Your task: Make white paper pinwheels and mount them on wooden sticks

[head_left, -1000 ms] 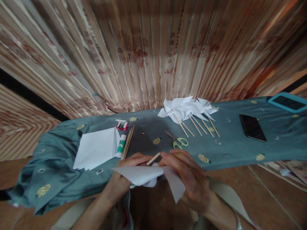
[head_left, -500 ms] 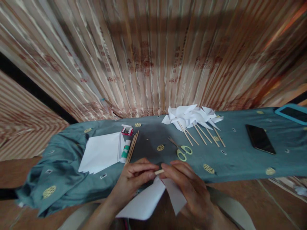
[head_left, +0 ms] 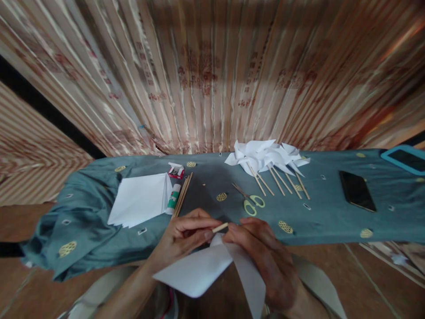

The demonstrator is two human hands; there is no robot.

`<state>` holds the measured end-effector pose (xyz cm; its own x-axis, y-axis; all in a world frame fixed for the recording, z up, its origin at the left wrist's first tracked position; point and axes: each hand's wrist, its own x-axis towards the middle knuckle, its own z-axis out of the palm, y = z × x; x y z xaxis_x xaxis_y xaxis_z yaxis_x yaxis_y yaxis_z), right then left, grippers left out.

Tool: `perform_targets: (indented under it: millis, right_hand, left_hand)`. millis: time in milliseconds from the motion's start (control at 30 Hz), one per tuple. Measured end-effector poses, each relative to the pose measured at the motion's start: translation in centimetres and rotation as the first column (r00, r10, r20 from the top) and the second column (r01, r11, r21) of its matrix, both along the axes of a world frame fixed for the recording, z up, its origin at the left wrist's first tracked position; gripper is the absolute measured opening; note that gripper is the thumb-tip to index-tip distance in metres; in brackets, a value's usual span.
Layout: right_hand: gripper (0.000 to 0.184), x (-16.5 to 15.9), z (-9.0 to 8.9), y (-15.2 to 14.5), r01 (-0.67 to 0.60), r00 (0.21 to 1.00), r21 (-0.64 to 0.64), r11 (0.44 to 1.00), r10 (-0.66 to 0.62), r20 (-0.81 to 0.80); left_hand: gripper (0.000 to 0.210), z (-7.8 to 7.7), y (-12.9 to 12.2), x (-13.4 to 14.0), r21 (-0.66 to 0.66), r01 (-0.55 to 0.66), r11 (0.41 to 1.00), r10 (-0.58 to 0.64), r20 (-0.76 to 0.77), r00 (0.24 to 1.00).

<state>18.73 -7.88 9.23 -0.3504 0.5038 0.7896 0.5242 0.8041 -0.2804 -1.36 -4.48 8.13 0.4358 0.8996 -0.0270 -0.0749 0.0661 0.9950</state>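
Between thumb and fingers, my left hand [head_left: 191, 232] pinches a thin wooden stick [head_left: 220, 227] whose pale end sticks out toward the right. My right hand [head_left: 262, 254] is closed on a white paper pinwheel [head_left: 195, 268], its fingertips close to the stick's end. The paper blades hang below both hands, over my lap. Where stick and paper meet is partly hidden by the fingers. Beyond the hands lie scissors [head_left: 249, 200] with light green handles. Farther back rests a group of white paper pinwheels [head_left: 265, 155] on wooden sticks.
A stack of white paper squares [head_left: 141, 199] lies left, beside a glue stick [head_left: 173, 199], several wooden sticks [head_left: 182, 195] and a small red-and-white box [head_left: 175, 170]. On the right are a black phone [head_left: 357, 190] and a blue-framed device [head_left: 405, 158]. A patterned cloth [head_left: 206, 204] covers the table.
The stick's end has tilted up and shows more between my hands. The paper blades have swung and spread wider below. The view has shifted slightly.
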Motion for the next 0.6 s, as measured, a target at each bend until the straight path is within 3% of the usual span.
perform_targets:
  millis: [300,600]
  right_hand:
    - [0.045,-0.3,0.1,0.1,0.03,1.0,0.002,1.0,-0.03,-0.004]
    - [0.044,-0.1,-0.1,0.0,0.046,0.999,0.001,0.999,-0.046,-0.011]
  left_hand:
    - [0.03,-2.3,-0.2,0.9,-0.038,-0.098,0.994,0.099,0.017,0.995]
    - [0.022,-1.7,-0.1,0.9,-0.097,-0.042,0.994,0.05,0.075,0.996]
